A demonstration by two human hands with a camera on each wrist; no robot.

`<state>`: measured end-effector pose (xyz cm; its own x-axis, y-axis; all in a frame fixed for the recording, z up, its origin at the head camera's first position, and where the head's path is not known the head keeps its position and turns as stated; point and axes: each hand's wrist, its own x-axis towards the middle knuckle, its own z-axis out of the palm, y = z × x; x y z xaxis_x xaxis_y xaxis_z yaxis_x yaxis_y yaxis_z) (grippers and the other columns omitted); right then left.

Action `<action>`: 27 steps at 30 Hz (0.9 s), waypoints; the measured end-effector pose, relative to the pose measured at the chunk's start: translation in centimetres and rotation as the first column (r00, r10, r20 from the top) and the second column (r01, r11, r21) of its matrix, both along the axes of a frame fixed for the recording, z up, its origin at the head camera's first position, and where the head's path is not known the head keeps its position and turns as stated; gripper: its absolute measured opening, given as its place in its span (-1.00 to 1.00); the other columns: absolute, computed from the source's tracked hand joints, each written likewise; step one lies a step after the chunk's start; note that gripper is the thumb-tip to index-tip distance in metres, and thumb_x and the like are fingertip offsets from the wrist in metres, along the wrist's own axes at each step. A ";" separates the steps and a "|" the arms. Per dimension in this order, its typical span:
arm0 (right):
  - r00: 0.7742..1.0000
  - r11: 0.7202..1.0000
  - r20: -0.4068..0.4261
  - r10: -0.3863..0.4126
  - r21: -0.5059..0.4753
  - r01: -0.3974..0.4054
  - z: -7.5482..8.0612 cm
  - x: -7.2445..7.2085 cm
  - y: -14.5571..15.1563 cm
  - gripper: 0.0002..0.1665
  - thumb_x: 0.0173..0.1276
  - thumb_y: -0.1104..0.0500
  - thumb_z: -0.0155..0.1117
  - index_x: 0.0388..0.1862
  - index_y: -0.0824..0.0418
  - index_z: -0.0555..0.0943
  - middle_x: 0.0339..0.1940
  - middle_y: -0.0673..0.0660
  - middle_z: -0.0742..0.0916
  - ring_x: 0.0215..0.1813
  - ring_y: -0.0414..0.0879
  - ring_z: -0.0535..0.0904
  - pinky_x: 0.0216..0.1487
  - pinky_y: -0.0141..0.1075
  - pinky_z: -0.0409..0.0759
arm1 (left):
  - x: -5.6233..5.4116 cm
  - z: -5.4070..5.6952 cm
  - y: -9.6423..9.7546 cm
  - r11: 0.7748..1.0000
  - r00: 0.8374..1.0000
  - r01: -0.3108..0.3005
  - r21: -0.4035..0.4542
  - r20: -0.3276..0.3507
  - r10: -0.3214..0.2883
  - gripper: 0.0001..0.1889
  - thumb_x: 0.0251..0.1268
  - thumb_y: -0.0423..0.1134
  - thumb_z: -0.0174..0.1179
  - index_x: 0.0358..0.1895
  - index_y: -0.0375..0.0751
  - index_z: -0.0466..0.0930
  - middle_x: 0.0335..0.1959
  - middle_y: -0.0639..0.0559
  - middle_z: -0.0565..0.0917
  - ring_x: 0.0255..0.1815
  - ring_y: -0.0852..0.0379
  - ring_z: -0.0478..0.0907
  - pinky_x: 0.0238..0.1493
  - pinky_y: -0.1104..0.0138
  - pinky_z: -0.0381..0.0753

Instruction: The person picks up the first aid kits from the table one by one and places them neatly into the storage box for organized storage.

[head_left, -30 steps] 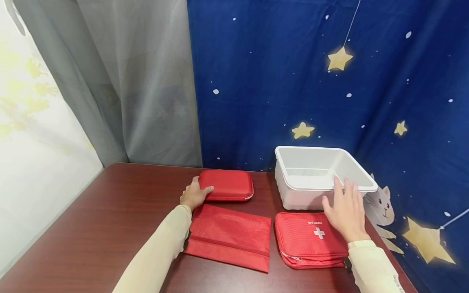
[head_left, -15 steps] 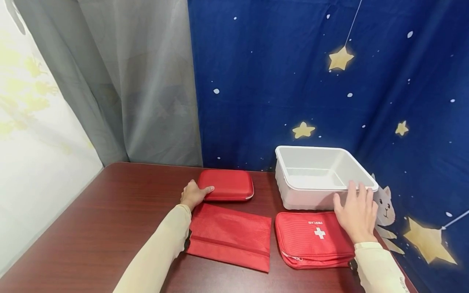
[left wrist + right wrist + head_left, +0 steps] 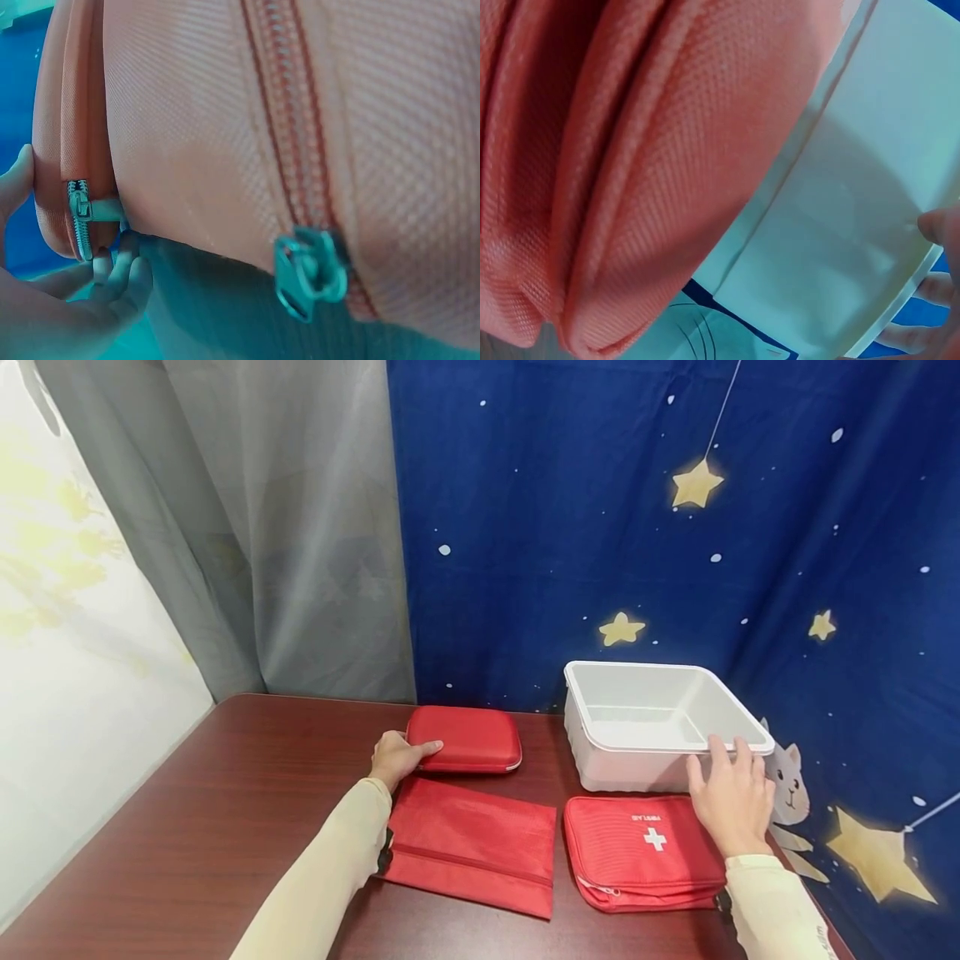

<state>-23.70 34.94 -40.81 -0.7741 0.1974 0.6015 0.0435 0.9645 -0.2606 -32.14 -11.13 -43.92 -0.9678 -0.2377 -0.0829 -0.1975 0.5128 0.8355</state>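
Note:
My left hand (image 3: 396,758) grips the left end of a red hard zip case (image 3: 467,739), thumb over its top. In the left wrist view the fingers (image 3: 124,281) lie by the case's zipper end. My right hand (image 3: 735,797) holds the front rim of a white plastic bin (image 3: 630,768) near its right corner. The thumb (image 3: 936,225) is against the bin's wall in the right wrist view, with fingers over the rim's edge. Below that hand lies a red first aid bag (image 3: 626,852) with a white cross, partly covered by the hand and wrist.
A flat red zip pouch (image 3: 480,835) lies in front of the hard case, left of the first aid bag. All rest on a dark brown table (image 3: 247,793). A grey curtain (image 3: 322,568) and a blue starry curtain (image 3: 525,568) hang behind it.
My right hand has moved right along the bin's front, and its fingers have bent onto the rim. The left hand stays at the hard case, almost unmoved.

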 end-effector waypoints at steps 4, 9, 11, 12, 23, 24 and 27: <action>1.000 1.000 0.001 0.001 -0.024 -0.001 -0.1 0.0 0.0 -0.49 0.42 0.13 0.20 0.26 0.36 0.46 0.28 0.55 0.42 0.24 0.51 0.36 0.04 0.49 0.32 | 0.1 0.0 0.0 1.000 1.000 0.003 0.013 -0.005 -0.003 -0.34 0.09 0.08 0.43 0.06 -0.43 0.58 -0.19 -0.23 0.68 0.02 -0.23 0.51 0.07 0.01 0.49; 1.000 0.999 -0.025 0.015 -0.035 -0.016 -0.3 -0.2 0.0 -0.53 0.44 0.16 0.19 0.26 0.35 0.48 0.30 0.54 0.41 0.23 0.50 0.40 0.05 0.48 0.35 | 0.0 -0.1 -0.1 0.994 1.000 -0.013 0.106 0.006 0.012 -0.37 0.17 0.04 0.36 0.11 -0.44 0.54 -0.05 -0.27 0.65 0.02 -0.15 0.51 0.09 0.08 0.53; 0.999 0.999 -0.037 0.023 -0.043 -0.024 -0.4 -0.2 0.1 -0.54 0.45 0.17 0.19 0.25 0.34 0.49 0.31 0.53 0.41 0.23 0.49 0.40 0.07 0.47 0.34 | -0.1 -0.2 -0.1 0.984 1.000 -0.014 0.179 0.011 0.012 -0.41 0.21 0.00 0.35 0.11 -0.44 0.53 -0.15 -0.23 0.66 -0.13 -0.04 0.60 -0.02 0.17 0.62; 0.999 0.998 -0.039 0.024 -0.048 -0.026 -0.5 -0.2 0.1 -0.54 0.45 0.18 0.18 0.26 0.34 0.49 0.32 0.53 0.41 0.24 0.49 0.40 0.09 0.47 0.33 | -0.2 -0.1 0.0 0.975 1.000 -0.009 0.223 0.013 0.006 -0.42 0.22 -0.03 0.34 0.12 -0.45 0.51 -0.23 -0.20 0.67 -0.25 0.03 0.64 -0.11 0.21 0.66; 0.999 0.995 -0.028 0.017 -0.093 -0.020 -0.6 -0.4 0.2 -0.55 0.49 0.16 0.14 0.27 0.33 0.48 0.37 0.50 0.37 0.33 0.44 0.33 0.19 0.44 0.23 | -0.5 0.3 0.4 0.884 0.997 0.068 0.463 0.002 -0.078 -0.40 0.27 -0.12 0.33 0.21 -0.44 0.33 -0.57 -0.03 0.63 -0.66 0.20 0.59 -0.46 0.35 0.68; 0.999 0.995 -0.026 0.018 -0.095 -0.020 -0.6 -0.4 0.2 -0.55 0.49 0.16 0.15 0.27 0.33 0.48 0.37 0.50 0.37 0.33 0.44 0.33 0.20 0.43 0.22 | -0.6 0.4 0.5 0.878 0.997 0.067 0.474 -0.001 -0.075 -0.41 0.26 -0.13 0.33 0.20 -0.44 0.35 -0.56 -0.04 0.64 -0.66 0.20 0.59 -0.47 0.35 0.68; 0.999 0.995 -0.029 0.018 -0.102 -0.021 -0.7 -0.4 0.2 -0.54 0.48 0.16 0.15 0.28 0.33 0.48 0.37 0.50 0.37 0.33 0.44 0.33 0.20 0.42 0.21 | -0.6 0.6 0.9 0.852 0.998 0.058 0.521 -0.013 -0.060 -0.46 0.25 -0.17 0.34 0.15 -0.45 0.40 -0.55 -0.05 0.63 -0.68 0.20 0.56 -0.53 0.37 0.64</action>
